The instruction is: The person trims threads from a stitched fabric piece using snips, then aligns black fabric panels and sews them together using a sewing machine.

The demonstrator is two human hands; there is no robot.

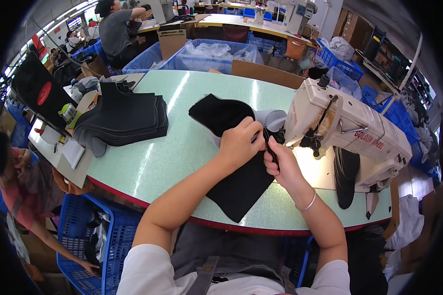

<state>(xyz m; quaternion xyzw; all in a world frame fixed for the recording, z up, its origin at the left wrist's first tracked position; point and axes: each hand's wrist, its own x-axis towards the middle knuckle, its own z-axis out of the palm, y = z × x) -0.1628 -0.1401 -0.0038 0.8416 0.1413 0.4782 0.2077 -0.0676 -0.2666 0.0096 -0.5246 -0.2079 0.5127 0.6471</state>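
A black fabric piece [242, 189] with a pale grey underside lies on the green tabletop, one part folded up on the far side and another spreading toward me. My left hand [238, 143] is closed on its edge, fingertips pinched. Close beside it, my right hand [284, 166] is curled round something narrow and dark, mostly hidden by the fingers; whether it is a tool or a fold of fabric I cannot tell. Both hands meet just left of the white sewing machine [347, 125], whose lamp lights the work plate near its needle area.
A stack of black cut pieces [123, 115] sits on the table's left. More dark pieces [347, 177] hang by the machine base. A blue basket [83, 236] stands at lower left, where another person's arm [59, 243] reaches in. Blue bins [170, 61] stand beyond the table.
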